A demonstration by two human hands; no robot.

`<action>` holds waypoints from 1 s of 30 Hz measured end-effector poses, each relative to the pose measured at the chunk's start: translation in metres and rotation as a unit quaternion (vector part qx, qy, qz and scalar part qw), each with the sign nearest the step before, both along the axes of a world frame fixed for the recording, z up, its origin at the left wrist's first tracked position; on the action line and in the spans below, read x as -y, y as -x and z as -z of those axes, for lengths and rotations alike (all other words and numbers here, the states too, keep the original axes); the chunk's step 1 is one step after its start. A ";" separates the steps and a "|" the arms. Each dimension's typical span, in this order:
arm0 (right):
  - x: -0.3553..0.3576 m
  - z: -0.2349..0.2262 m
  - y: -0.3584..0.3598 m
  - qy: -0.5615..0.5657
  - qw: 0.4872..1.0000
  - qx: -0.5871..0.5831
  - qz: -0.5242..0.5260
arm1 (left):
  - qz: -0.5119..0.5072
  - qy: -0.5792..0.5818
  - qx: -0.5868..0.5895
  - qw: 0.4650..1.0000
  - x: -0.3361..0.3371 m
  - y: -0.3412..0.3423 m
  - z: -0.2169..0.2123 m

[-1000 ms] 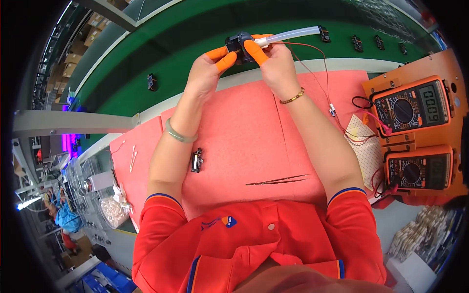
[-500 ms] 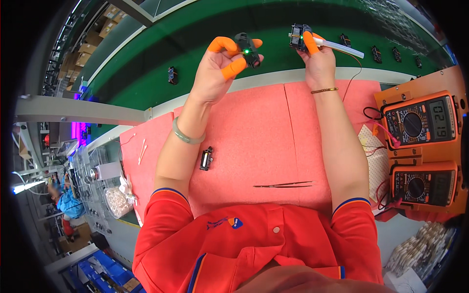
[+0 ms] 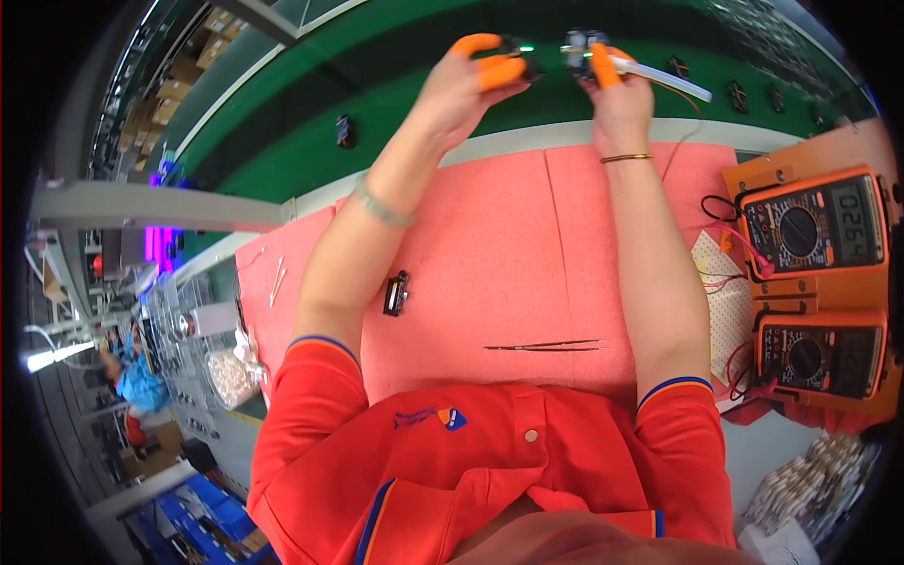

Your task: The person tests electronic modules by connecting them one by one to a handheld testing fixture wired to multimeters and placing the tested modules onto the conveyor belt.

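Over the green belt (image 3: 264, 141), my left hand (image 3: 463, 89), with orange finger covers, pinches a small black electronic module (image 3: 533, 68) showing a lit green light. Part of that module is hidden by the fingers. Beside it, my right hand (image 3: 621, 102) grips another black module (image 3: 576, 49) and a whitish tube-shaped tool (image 3: 669, 79) with a thin wire trailing from it. A small gap parts the two modules. On the pink mat (image 3: 480, 235) below lie a further black module (image 3: 395, 294) near my left forearm and dark tweezers (image 3: 543, 346).
Two orange multimeters (image 3: 800, 231) stand in a tan holder at right, beside a dotted white sheet (image 3: 720, 301). More modules (image 3: 737, 97) sit on the belt. Cotton swabs (image 3: 278, 282) and a tub of white bits (image 3: 231, 377) are at left. A grey beam (image 3: 160, 209) crosses the left side.
My left hand has moved right and farther away with its module, which has turned and come closer to the right one. My right hand has shifted slightly farther away. Belt modules sit slightly more to the right.
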State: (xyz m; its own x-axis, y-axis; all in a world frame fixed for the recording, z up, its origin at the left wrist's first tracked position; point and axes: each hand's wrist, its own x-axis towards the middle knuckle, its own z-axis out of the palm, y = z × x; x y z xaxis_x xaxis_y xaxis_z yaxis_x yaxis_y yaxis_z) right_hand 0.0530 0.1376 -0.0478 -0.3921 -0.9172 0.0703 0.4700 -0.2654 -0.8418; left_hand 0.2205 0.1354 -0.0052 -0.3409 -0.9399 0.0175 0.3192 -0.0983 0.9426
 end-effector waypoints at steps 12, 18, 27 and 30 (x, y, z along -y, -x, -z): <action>0.002 0.007 0.028 -0.011 0.996 0.023 0.090 | -0.205 0.442 0.693 0.532 0.032 -0.001 0.022; -0.007 -0.010 -0.012 -0.048 0.993 -0.085 0.070 | -0.091 0.231 0.821 0.514 -0.003 -0.169 0.019; -0.018 -0.008 -0.016 0.016 0.997 -0.066 -0.025 | -0.092 0.091 0.315 0.940 -0.017 -0.088 0.000; -0.020 -0.008 -0.023 0.016 0.998 -0.062 -0.026 | -0.031 0.034 0.160 0.986 -0.022 -0.050 -0.006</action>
